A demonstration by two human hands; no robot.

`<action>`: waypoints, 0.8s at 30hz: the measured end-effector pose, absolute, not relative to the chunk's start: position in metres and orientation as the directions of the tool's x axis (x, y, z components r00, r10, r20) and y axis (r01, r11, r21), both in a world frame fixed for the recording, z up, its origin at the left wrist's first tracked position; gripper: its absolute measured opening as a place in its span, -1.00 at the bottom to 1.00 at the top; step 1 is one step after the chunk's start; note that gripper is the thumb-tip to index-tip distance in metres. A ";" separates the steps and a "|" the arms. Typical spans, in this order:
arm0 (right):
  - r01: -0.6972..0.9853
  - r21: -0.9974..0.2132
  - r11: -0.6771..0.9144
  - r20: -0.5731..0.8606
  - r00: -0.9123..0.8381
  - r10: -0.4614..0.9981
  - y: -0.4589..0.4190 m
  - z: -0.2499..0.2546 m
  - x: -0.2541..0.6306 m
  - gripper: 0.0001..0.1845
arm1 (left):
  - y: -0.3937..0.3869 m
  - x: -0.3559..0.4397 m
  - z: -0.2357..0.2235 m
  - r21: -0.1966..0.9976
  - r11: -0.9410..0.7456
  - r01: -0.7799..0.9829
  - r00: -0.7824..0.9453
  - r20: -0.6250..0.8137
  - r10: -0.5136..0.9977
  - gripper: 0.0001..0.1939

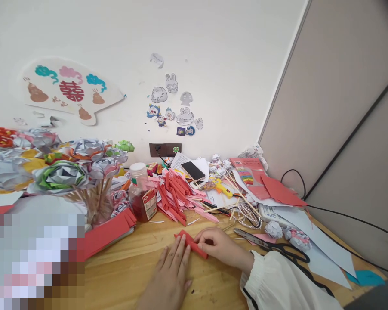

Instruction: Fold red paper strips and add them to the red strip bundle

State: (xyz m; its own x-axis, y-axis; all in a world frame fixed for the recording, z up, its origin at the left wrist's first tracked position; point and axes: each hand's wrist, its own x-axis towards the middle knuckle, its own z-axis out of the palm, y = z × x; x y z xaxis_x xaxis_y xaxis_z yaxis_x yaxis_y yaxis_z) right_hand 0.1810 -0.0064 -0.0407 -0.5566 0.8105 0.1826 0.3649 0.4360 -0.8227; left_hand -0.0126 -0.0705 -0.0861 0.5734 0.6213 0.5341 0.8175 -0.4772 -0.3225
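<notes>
wooden desk (pixel 116 275) bears a bottle (pixel 141 193) of reddish contents (pixel 137 209); left hand (pixel 172 268) flat, right hand (pixel 219 247) pinching red paper (pixel 188 237).

left hand (pixel 173 268) lies flat on folded red paper (pixel 195 248), right hand (pixel 222 245) pinching it, scissors (pixel 268 245) nearby on the table (pixel 116 280).

Paper strip (pixel 193 245) plain red; sleeve (pixel 281 280) cream; glue gun (pixel 225 190) yellow; tabletop (pixel 116 275) tan, wood-grained

The fan-shaped paper (pixel 53 88) bears a red 囍 (pixel 72 91).
</notes>
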 end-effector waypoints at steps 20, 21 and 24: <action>0.341 -0.792 0.506 0.282 -0.531 0.799 -0.019 -0.037 0.167 -0.85 | -0.073 -0.011 -0.074 -0.352 -0.488 0.798 0.600 0.533 0.596 -0.36; 0.303 -0.818 0.489 0.281 -0.531 0.799 -0.018 -0.037 0.168 -0.86 | -0.073 -0.011 -0.073 -0.345 -0.496 0.797 0.601 0.532 0.596 -0.36; 0.302 -0.821 0.485 0.278 -0.530 0.801 -0.011 -0.040 0.169 -0.90 | -0.073 -0.013 -0.074 -0.315 -0.505 0.803 0.590 0.531 0.608 -0.36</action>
